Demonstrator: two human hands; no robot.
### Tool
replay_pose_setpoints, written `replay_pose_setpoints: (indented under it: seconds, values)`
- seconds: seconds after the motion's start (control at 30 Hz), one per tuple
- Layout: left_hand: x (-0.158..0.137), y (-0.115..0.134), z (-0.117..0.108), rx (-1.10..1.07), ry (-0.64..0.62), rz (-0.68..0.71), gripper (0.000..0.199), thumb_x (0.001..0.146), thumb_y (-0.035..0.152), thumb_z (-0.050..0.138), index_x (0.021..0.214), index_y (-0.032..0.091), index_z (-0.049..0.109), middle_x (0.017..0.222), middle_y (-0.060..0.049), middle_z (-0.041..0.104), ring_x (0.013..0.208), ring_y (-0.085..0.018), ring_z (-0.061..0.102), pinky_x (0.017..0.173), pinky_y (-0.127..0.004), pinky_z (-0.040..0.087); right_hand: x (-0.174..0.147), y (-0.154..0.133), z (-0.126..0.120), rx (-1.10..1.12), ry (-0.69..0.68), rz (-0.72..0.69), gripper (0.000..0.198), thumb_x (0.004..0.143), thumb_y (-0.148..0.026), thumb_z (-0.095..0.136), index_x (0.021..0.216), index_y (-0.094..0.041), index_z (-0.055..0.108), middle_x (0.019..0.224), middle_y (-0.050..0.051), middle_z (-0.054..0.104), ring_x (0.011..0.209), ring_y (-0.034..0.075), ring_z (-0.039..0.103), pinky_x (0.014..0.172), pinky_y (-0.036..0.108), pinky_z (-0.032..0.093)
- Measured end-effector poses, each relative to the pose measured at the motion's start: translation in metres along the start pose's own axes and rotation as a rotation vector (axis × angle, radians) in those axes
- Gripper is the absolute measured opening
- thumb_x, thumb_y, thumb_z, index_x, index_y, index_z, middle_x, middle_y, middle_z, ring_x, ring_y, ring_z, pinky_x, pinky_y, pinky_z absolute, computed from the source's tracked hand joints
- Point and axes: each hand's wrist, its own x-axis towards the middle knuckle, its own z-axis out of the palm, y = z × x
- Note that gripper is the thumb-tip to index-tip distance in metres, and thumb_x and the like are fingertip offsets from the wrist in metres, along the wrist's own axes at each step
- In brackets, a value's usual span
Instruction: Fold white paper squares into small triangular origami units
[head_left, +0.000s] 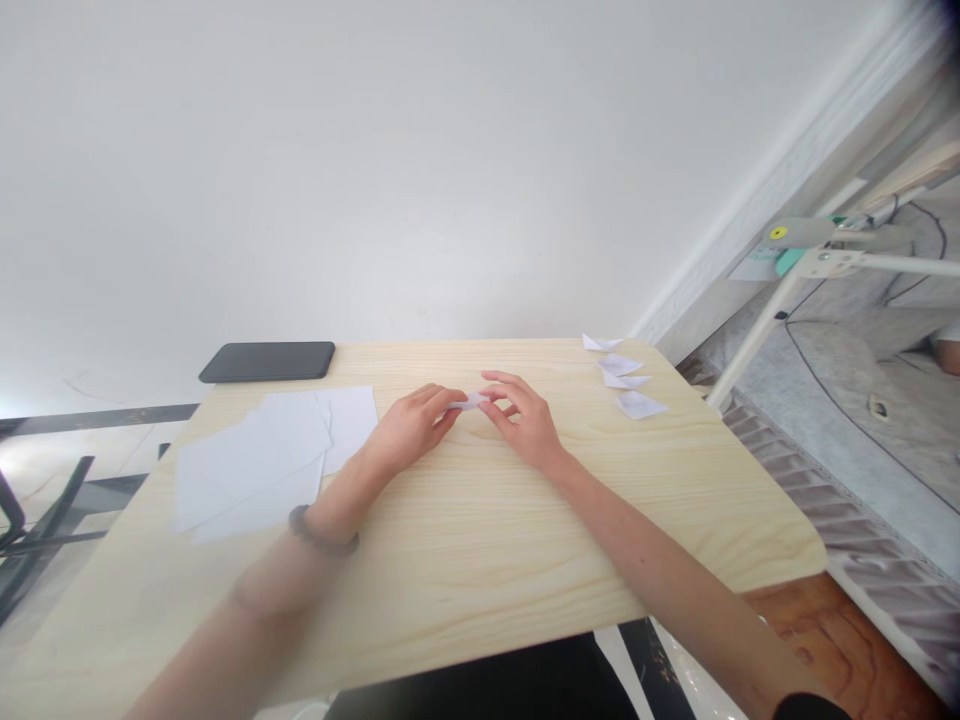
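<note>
Between my two hands, a small piece of folded white paper (471, 401) is held just above or on the wooden table (465, 560). My left hand (416, 425) pinches its left end between thumb and fingers. At the right end, the thumb and a finger of my right hand (525, 420) grip it, with the index finger raised. My fingers cover both ends of the paper, so its full shape is hidden. Several folded white paper pieces (640, 404) lie in a column at the table's right back.
Loose white sheets (255, 460) overlap on the table's left side. Behind them a dark phone-like slab (268, 362) lies near the back edge. A white wall (420, 180) rises behind the table. To the right stand a white metal frame (757, 335) and a grey-covered bed (862, 400).
</note>
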Motion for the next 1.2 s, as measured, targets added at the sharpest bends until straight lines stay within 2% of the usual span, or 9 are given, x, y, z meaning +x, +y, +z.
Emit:
replay_pose_setpoints:
  seconds: [0.13,0.23,0.47,0.73,0.87,1.03,1.2]
  values:
    - [-0.0006,-0.0017,0.0007,-0.083,0.114,-0.153,0.020,0.082,0.028,0.048,0.097,0.018,0.057,0.089,-0.003,0.063,0.071,-0.011,0.057,0.065,-0.021,0.045,-0.0019,0.0042,0.0001,-0.101,0.109,-0.052,0.014,0.078,-0.028,0.054,0.086,-0.023,0.064,0.098,0.005,0.049,0.079,0.011,0.054,0.052,0.019,0.050]
    - [-0.0001,-0.0011,-0.0002,-0.128,0.161,-0.218,0.023,0.080,0.033,0.050,0.094,0.018,0.059,0.085,-0.001,0.065,0.065,-0.010,0.055,0.061,-0.020,0.044,-0.0029,0.0071,0.0002,-0.179,0.108,-0.118,0.015,0.078,-0.026,0.055,0.088,-0.027,0.065,0.089,0.004,0.047,0.076,0.011,0.052,0.057,0.022,0.049]
    - [0.0003,0.0014,-0.0017,-0.269,0.130,-0.246,0.028,0.079,0.038,0.050,0.093,0.017,0.062,0.085,-0.002,0.066,0.066,-0.010,0.057,0.062,-0.021,0.045,-0.0032,0.0065,-0.0007,-0.206,0.072,-0.166,0.021,0.080,-0.025,0.053,0.098,-0.029,0.063,0.093,0.003,0.048,0.073,0.010,0.052,0.058,0.022,0.048]
    - [-0.0003,0.0031,-0.0029,-0.279,0.079,-0.258,0.029,0.078,0.039,0.051,0.093,0.017,0.063,0.082,-0.002,0.066,0.065,-0.011,0.056,0.060,-0.020,0.044,-0.0030,0.0069,0.0006,-0.189,0.066,-0.145,0.022,0.080,-0.026,0.053,0.099,-0.028,0.063,0.096,0.004,0.048,0.070,0.009,0.054,0.058,0.022,0.048]
    - [-0.0009,0.0033,-0.0030,-0.241,0.065,-0.201,0.024,0.080,0.035,0.051,0.089,0.018,0.063,0.080,-0.001,0.066,0.063,-0.009,0.055,0.057,-0.019,0.042,-0.0024,0.0066,0.0006,-0.179,0.024,-0.128,0.019,0.079,-0.029,0.054,0.095,-0.026,0.063,0.098,0.004,0.048,0.073,0.010,0.054,0.060,0.022,0.048]
    - [-0.0018,0.0009,-0.0017,-0.132,0.029,-0.022,0.020,0.084,0.028,0.047,0.092,0.018,0.062,0.080,-0.003,0.064,0.067,-0.010,0.056,0.062,-0.021,0.044,-0.0015,0.0075,0.0004,-0.176,-0.007,-0.123,0.013,0.079,-0.029,0.053,0.083,-0.022,0.064,0.098,0.004,0.048,0.075,0.011,0.054,0.060,0.023,0.048]
    - [-0.0011,-0.0027,-0.0003,-0.012,0.032,0.097,0.019,0.084,0.023,0.045,0.095,0.017,0.059,0.080,-0.005,0.063,0.073,-0.013,0.057,0.065,-0.024,0.045,-0.0003,0.0086,0.0007,-0.193,0.001,-0.127,0.011,0.078,-0.028,0.055,0.080,-0.022,0.064,0.096,0.005,0.050,0.087,0.015,0.053,0.075,0.030,0.048]
